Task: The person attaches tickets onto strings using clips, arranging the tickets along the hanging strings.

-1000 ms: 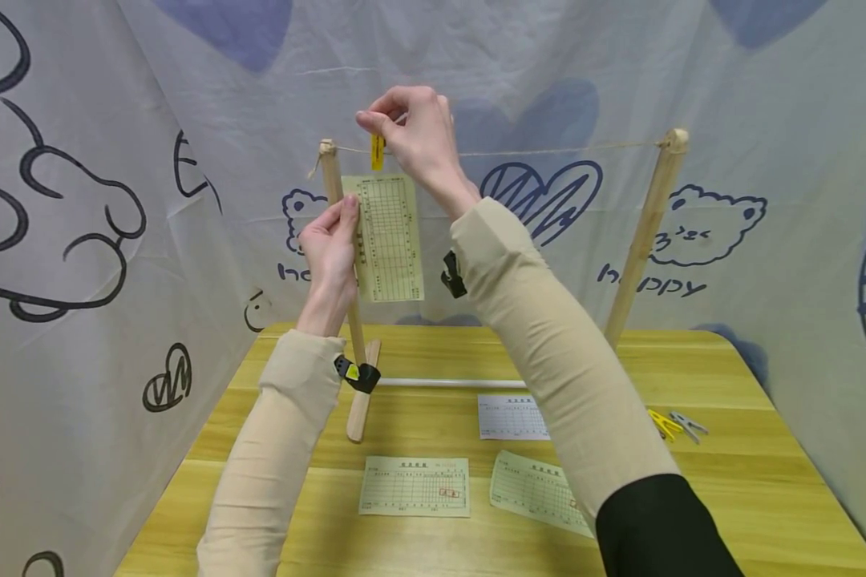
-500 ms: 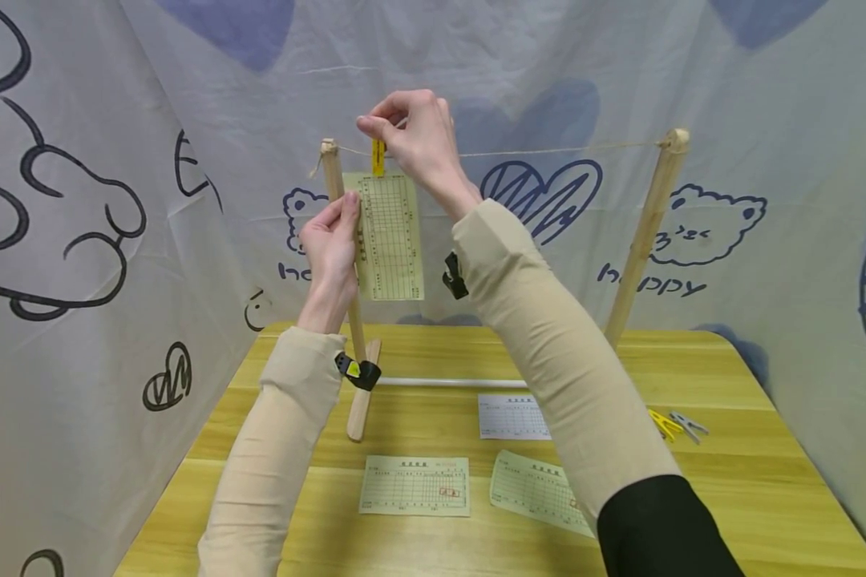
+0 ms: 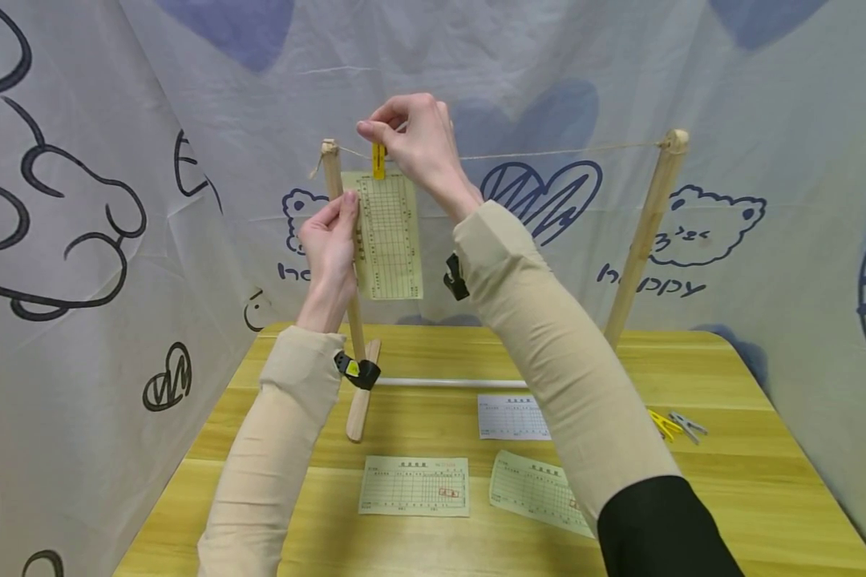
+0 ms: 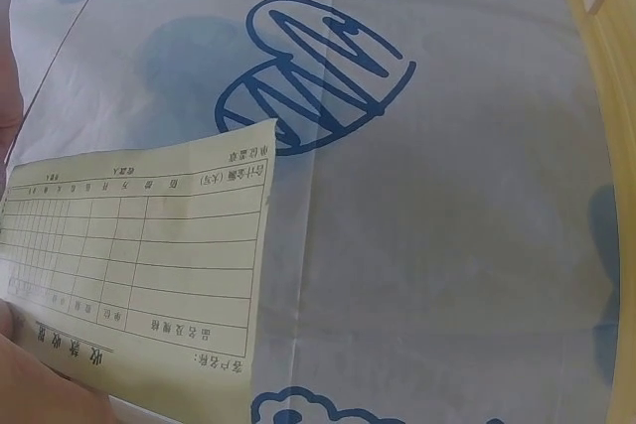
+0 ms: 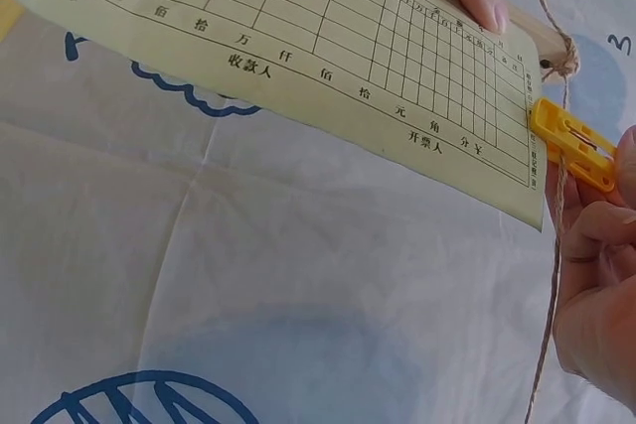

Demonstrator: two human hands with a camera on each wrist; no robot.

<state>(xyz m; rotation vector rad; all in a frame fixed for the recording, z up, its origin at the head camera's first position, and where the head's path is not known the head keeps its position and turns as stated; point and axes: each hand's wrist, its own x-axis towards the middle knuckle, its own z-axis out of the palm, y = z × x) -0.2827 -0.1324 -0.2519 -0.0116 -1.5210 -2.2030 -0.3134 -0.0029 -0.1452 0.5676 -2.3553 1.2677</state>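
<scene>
We judge the step in hand to be pegging a pale yellow-green receipt slip (image 3: 390,240) to the string (image 3: 548,153) with a yellow clothespin (image 5: 573,146). Our left hand (image 3: 329,248) pinches the slip by its left long edge between thumb and fingers, and our right hand (image 3: 422,136) pinches the clothespin's upper end between thumb and fingertips. In the right wrist view the clothespin's nose overlaps the slip's short top edge, with the string passing right at the clothespin; we cannot tell whether it has fully closed on both. The next move, as we judge it, calls for checking that paper and string both sit in the clothespin's bite, easing off its handles, then loosening the left hand only once the slip bears its own weight. The slip is held up just below the string, near the left wooden post (image 3: 334,172), its long side upright. It looks thin and nearly flat, ruled with a dark printed grid, its Chinese lettering turned sideways, with a slight curve along one edge.
</scene>
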